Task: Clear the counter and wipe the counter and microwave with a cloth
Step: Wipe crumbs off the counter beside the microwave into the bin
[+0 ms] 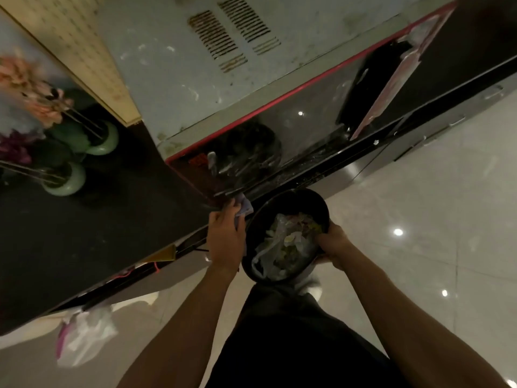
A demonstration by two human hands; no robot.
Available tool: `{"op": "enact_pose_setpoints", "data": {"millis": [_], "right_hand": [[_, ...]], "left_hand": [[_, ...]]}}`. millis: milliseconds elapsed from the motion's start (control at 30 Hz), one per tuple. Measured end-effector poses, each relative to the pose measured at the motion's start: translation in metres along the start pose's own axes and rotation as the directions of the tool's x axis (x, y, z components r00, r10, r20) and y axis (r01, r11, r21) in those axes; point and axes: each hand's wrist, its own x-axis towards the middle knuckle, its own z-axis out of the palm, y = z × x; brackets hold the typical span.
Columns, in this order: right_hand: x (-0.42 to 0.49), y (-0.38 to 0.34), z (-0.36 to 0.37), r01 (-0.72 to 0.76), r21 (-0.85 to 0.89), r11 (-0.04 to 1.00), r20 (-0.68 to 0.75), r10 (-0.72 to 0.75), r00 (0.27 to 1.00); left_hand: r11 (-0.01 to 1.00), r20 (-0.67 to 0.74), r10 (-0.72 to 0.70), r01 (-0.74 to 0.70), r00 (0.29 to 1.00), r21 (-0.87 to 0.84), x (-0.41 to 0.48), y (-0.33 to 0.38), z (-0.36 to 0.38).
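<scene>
Counter [84, 233] filled left frame, edge running lower left to upper right; microwave [223, 79] sat upper centre, long axis parallel. Bin [293, 196] hung just below the edge, right hand [333, 245] gripping its rim. Left hand [226, 239] clutched bunched cloth [246, 207] at the edge, centre frame. Advice: sweep debris straight over the edge, rim kept tight beneath.

Home kitchen. Shown by microwave [195, 65] standing on dark counter [98, 225], drawers [436, 130] with metal handles below, glossy floor tiles [419, 275], green flower vases [107, 142] alongside.
</scene>
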Motion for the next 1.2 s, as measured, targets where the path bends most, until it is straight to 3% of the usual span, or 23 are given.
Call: {"op": "enact_pose_setpoints", "data": {"millis": [100, 467, 700, 1200], "right_hand": [[0.002, -0.006, -0.013, -0.013, 0.01, 1.0, -0.005, 0.013, 1.0], [0.015, -0.014, -0.054, -0.019, 0.129, 0.991, -0.106, 0.033, 0.994], [0.04, -0.01, -0.08, -0.026, 0.124, 0.992, -0.15, 0.045, 0.988], [0.09, -0.054, -0.175, 0.002, 0.226, 0.974, -0.012, 0.001, 1.0]], "left_hand": [[0.998, 0.014, -0.061, 0.061, 0.998, -0.009, 0.006, 0.015, 0.011], [0.992, 0.002, 0.087, -0.087, 0.996, 0.09, 0.032, 0.061, 0.064], [0.987, 0.07, 0.052, -0.062, 0.996, 0.148, 0.044, 0.083, 0.09], [0.997, 0.033, 0.04, -0.042, 0.999, 0.06, 0.077, 0.186, 0.166]]}}
